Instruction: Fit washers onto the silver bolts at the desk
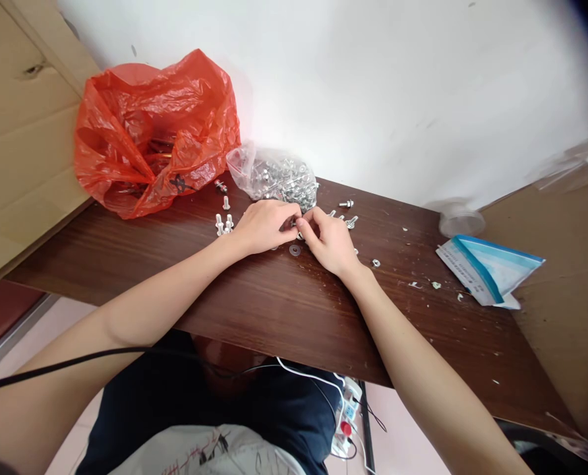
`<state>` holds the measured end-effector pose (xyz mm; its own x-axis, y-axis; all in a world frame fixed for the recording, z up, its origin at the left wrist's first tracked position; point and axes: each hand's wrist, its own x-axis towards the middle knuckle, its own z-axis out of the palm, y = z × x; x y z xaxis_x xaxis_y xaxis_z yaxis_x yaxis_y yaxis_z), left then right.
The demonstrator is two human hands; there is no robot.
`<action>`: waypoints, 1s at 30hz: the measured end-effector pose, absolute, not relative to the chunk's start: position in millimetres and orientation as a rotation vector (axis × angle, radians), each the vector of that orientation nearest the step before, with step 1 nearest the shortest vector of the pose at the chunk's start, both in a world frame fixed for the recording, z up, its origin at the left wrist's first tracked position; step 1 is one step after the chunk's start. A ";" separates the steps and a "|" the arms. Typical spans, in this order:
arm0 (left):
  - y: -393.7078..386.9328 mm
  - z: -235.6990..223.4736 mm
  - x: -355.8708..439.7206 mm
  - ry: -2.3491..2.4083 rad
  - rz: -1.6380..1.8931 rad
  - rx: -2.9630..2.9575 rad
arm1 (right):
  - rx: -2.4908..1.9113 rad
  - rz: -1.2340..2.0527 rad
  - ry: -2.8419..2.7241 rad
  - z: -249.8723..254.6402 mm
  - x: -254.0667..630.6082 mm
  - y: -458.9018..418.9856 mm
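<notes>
Small silver metal fastener (298,231) being pinched between fingertips of left hand (264,225) and right hand (329,241), fingers narrowed onto it. Assembly step judged in hand. Flat steel washer (294,250) lying just below fingers; clear plastic bag of hardware (277,177) just beyond, on dark wooden table (274,310). Next move judged needing fine alignment.

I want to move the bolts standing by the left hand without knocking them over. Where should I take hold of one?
Probably pinch the upright shaft of one of the standing bolts from above with two fingertips. They seem to stand head-down on the table, shafts up and close together, so a sideways reach from the left hand risks toppling the neighbours.
</notes>
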<state>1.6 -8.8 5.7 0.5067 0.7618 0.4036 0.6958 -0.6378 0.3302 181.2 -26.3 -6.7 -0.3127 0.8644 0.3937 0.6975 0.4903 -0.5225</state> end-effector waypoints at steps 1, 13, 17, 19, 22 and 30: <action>-9.0 5.5 1.9 1.267 0.805 2.620 | -1.280 0.332 -2.097 -6.6 181.1 -26.2; -6.8 0.3 1.7 1.157 0.907 2.706 | -1.282 0.271 -2.119 -5.6 181.2 -25.1; -5.9 -1.0 1.6 1.157 0.899 2.724 | -1.270 0.265 -2.118 -6.1 181.5 -24.7; -5.9 -1.2 1.7 1.156 0.898 2.728 | -1.268 0.264 -2.115 -6.3 181.5 -24.6; -5.9 -1.0 1.9 1.154 0.898 2.729 | -1.265 0.265 -2.110 -6.9 181.3 -24.6; -7.5 2.8 2.3 1.156 0.911 2.660 | -1.247 0.253 -2.040 -6.9 180.5 -25.1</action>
<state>2.3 -7.5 2.8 0.5322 0.6941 0.4848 0.6335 -0.7063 0.3159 180.5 -25.1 -6.9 -0.2723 0.8367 0.4752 0.6953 0.5125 -0.5039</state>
